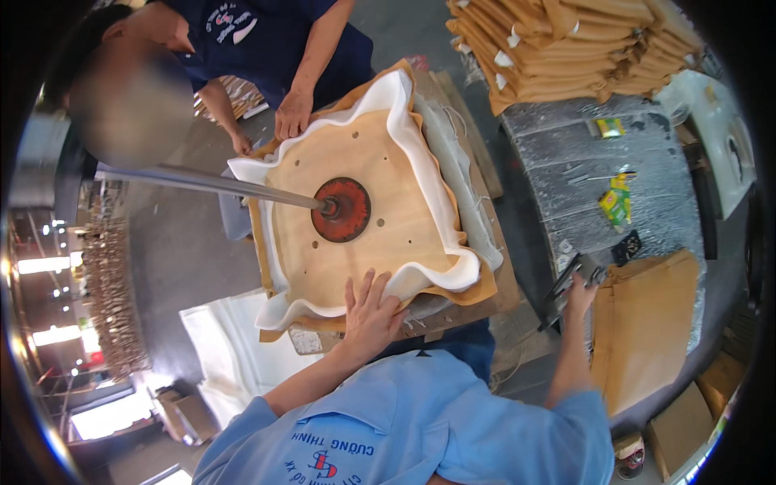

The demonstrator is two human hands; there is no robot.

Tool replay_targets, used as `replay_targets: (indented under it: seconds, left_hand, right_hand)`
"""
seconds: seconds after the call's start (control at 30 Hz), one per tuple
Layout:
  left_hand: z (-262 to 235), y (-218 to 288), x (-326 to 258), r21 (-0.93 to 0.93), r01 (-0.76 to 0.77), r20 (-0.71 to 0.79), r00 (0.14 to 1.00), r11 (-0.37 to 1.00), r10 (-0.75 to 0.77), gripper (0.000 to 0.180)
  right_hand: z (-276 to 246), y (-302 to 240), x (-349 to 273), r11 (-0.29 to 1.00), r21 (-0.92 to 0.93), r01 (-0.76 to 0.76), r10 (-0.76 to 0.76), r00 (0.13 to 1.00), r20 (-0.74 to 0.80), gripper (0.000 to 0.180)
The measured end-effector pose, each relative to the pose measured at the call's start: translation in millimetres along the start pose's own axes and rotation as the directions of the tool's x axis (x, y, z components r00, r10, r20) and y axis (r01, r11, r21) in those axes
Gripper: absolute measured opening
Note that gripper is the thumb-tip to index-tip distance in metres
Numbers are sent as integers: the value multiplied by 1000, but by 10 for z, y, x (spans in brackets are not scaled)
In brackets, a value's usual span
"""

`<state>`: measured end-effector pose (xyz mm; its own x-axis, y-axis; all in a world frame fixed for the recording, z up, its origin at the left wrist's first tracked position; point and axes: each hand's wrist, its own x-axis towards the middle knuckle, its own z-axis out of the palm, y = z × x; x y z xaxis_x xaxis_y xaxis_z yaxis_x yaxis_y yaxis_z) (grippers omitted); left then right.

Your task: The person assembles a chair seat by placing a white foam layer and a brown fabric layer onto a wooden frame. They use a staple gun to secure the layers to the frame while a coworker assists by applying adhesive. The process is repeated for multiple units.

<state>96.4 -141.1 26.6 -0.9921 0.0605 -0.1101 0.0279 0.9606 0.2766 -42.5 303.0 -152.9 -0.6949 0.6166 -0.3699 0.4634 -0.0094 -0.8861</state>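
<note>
Wrapping, seemingly, beside desk (pixel 554 166): tan cover (pixel 478 292) and white foam (pixel 402 113) edge board (pixel 388 242), red disc (pixel 353 222) on top. Left hand (pixel 372 318) rests on near edge, fingers apart; co-worker's hand (pixel 293 115) at far edge. Right hand (pixel 579 296) clamped on stapler-like tool (pixel 585 267). Next move likely calls for edge folded taut.

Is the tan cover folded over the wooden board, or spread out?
Spread out: the tan cover shows beyond the white padding, not over the wooden board.
</note>
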Motion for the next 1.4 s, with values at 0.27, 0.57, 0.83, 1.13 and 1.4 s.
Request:
replay_targets:
  seconds: [0.27, 0.57, 0.83, 1.13, 1.4]
  left_hand:
    - [83, -212, 282, -56, -213, -126, 971, 975, 205, 24]
    - [98, -389, 375, -12, -229, -133, 965, 973, 225, 26]
    - [39, -483, 618, -120, -154, -70, 987, 981, 147, 27]
    - [156, -486, 858, -389, -41, -116, 993, 920, -5, 29]
    - [283, -492, 876, -483, -20, -168, 983, 875, -70, 29]
  right_hand:
    - [-365, -349, -1888, 991, 133, -2, -41, 946, 323, 39]
    - [-152, -559, -2803, 998, 55, 0, -36, 742, 669, 42]
    - [353, -1169, -2886, 967, -147, 210, 3, 563, 826, 26]
    - [1180, -1646, -2702, 839, -384, 385, 111, 570, 814, 22]
    - [1605, -1848, -2568, 763, -499, 410, 214, 569, 794, 22]
